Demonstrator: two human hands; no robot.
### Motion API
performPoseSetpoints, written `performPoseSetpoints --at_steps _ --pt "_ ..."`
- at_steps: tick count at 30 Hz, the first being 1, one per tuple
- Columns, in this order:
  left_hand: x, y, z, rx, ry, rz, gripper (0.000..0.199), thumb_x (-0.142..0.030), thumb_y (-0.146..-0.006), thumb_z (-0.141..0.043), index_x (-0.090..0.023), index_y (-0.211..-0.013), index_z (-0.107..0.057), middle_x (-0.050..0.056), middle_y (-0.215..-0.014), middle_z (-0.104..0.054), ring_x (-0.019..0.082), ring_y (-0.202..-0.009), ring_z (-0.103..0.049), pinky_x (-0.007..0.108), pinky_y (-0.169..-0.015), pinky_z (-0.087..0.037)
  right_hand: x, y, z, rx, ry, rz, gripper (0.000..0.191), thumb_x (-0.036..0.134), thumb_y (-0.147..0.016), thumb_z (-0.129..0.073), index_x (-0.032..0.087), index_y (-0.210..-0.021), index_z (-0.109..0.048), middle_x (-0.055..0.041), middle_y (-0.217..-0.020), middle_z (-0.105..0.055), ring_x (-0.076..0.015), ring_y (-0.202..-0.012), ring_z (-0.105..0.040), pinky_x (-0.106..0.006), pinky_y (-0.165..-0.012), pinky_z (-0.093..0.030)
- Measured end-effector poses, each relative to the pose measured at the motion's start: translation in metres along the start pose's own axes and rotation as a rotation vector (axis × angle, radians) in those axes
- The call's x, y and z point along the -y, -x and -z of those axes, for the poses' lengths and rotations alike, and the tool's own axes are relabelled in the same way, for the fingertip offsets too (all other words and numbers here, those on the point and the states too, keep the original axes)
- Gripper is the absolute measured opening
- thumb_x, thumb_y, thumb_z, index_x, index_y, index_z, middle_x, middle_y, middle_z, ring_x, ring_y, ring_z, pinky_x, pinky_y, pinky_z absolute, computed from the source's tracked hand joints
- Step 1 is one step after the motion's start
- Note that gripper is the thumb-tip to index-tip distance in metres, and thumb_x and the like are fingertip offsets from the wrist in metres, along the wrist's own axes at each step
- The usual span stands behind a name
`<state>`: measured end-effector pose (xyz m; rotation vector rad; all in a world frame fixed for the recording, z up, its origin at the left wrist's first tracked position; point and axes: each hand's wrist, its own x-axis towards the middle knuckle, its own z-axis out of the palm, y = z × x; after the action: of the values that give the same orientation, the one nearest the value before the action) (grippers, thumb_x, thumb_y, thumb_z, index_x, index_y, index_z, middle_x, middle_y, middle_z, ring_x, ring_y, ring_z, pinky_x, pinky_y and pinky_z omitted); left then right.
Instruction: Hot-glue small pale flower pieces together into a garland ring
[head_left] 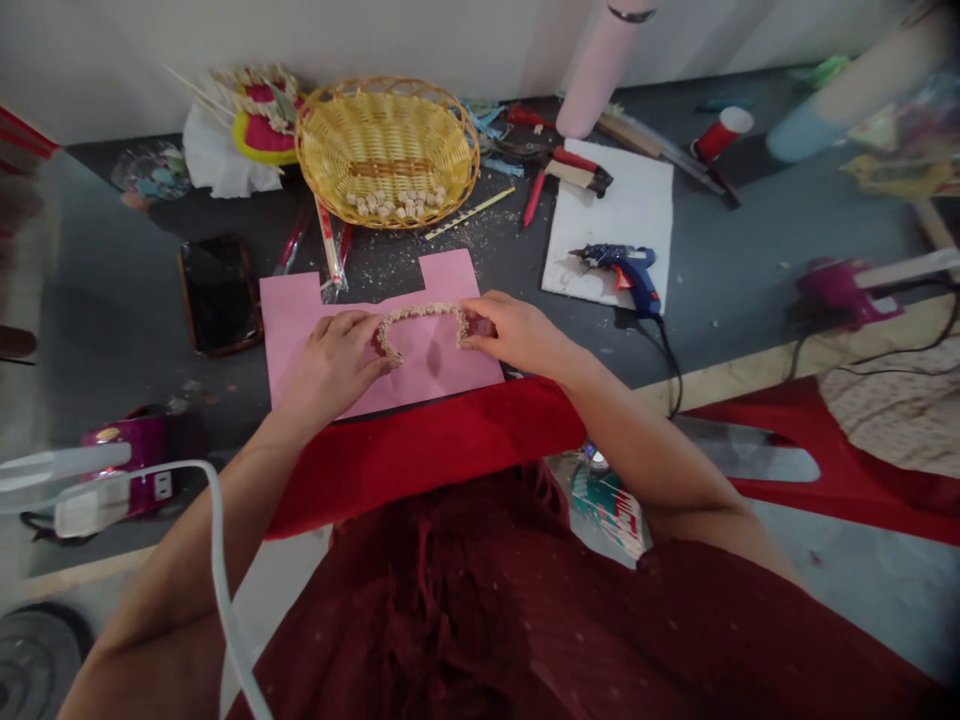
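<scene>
- Left hand [330,358] pinches one end of a knobbly pale strip [424,311]; right hand [521,332] grips the other — both equally near.
- Strip arches over pink paper [289,305] — long axis running left to right between the hands.

paper sheet [289,325] is on the table [735,280] right in front, phone [220,300] just off to its left, basket [390,120] behind it with some pieces [394,206] in the near side. strip [424,311] is over the sheet, between left hand [337,355] and right hand [517,335]. glue gun [630,268] sits on the board [570,225] over to the right, bottle [596,80] just behind that, spool [724,135] further right
</scene>
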<state>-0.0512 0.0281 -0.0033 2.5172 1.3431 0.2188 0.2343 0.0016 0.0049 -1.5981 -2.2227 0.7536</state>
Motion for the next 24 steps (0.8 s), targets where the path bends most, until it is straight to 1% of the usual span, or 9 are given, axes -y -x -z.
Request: performPoseSetpoints --at_steps 4,8,12,15,20,22,24 --pt "0.001 0.001 -0.002 -0.011 0.006 0.021 0.053 -0.048 -0.087 -0.065 -0.022 -0.133 -0.056 0.012 -0.135 -0.059 0.035 -0.124 -0.053 0.052 -0.105 -0.045 0.001 0.0 -0.003 -0.024 0.013 -0.02 0.042 0.03 -0.084 -0.073 0.018 -0.122 -0.061 -0.0119 -0.117 -0.063 -0.0253 -0.106 -0.063 -0.038 -0.095 -0.048" --pt "0.002 0.001 -0.005 -0.037 0.019 0.033 0.053 -0.049 -0.085 -0.068 -0.024 -0.131 -0.058 0.011 -0.133 -0.06 0.035 -0.122 -0.054 0.053 -0.102 -0.047 0.001 0.001 -0.004 -0.042 0.005 -0.014 0.038 0.03 -0.084 -0.072 0.022 -0.119 -0.061 -0.0096 -0.114 -0.064 -0.0244 -0.102 -0.063 -0.038 -0.092 -0.049" --pt "0.002 0.001 -0.007 -0.048 0.021 0.02 0.049 -0.048 -0.086 -0.067 -0.026 -0.129 -0.059 0.011 -0.131 -0.061 0.035 -0.12 -0.054 0.053 -0.101 -0.048 0.0 0.001 -0.004 -0.042 0.008 -0.015 0.037 0.03 -0.083 -0.072 0.022 -0.118 -0.061 -0.0087 -0.114 -0.064 -0.0236 -0.1 -0.063 -0.036 -0.09 -0.049" --pt "0.002 0.001 -0.006 -0.055 0.022 0.014 0.05 -0.048 -0.086 -0.067 -0.025 -0.129 -0.06 0.011 -0.13 -0.062 0.035 -0.12 -0.054 0.052 -0.101 -0.048 0.002 0.001 -0.003 -0.032 0.021 -0.034 0.04 0.03 -0.084 -0.073 0.021 -0.12 -0.061 -0.0095 -0.117 -0.064 -0.0238 -0.101 -0.064 -0.035 -0.09 -0.049" --pt "0.001 0.001 -0.003 -0.038 0.006 -0.014 0.051 -0.048 -0.088 -0.063 -0.019 -0.13 -0.059 0.014 -0.132 -0.06 0.035 -0.121 -0.054 0.052 -0.102 -0.047 0.004 0.001 -0.002 -0.011 0.03 -0.066 0.045 0.031 -0.083 -0.074 0.019 -0.124 -0.06 -0.0117 -0.122 -0.064 -0.024 -0.103 -0.064 -0.036 -0.091 -0.05" --pt "0.001 0.002 -0.004 -0.038 -0.004 -0.013 0.05 -0.048 -0.089 -0.062 -0.019 -0.13 -0.059 0.014 -0.133 -0.06 0.036 -0.121 -0.054 0.053 -0.101 -0.048 0.003 0.001 0.001 0.001 0.033 -0.051 0.046 0.032 -0.084 -0.073 0.018 -0.126 -0.06 -0.0119 -0.121 -0.065 -0.0239 -0.103 -0.065 -0.036 -0.091 -0.05" --pt "0.002 0.002 -0.005 -0.047 -0.002 -0.009 0.049 -0.048 -0.089 -0.062 -0.021 -0.13 -0.058 0.014 -0.133 -0.06 0.036 -0.122 -0.054 0.053 -0.101 -0.048 0.003 0.0 0.008 0.036 0.022 -0.028 0.049 0.036 -0.086 -0.071 0.018 -0.129 -0.058 -0.0111 -0.118 -0.068 -0.0228 -0.099 -0.066 -0.035 -0.088 -0.051"
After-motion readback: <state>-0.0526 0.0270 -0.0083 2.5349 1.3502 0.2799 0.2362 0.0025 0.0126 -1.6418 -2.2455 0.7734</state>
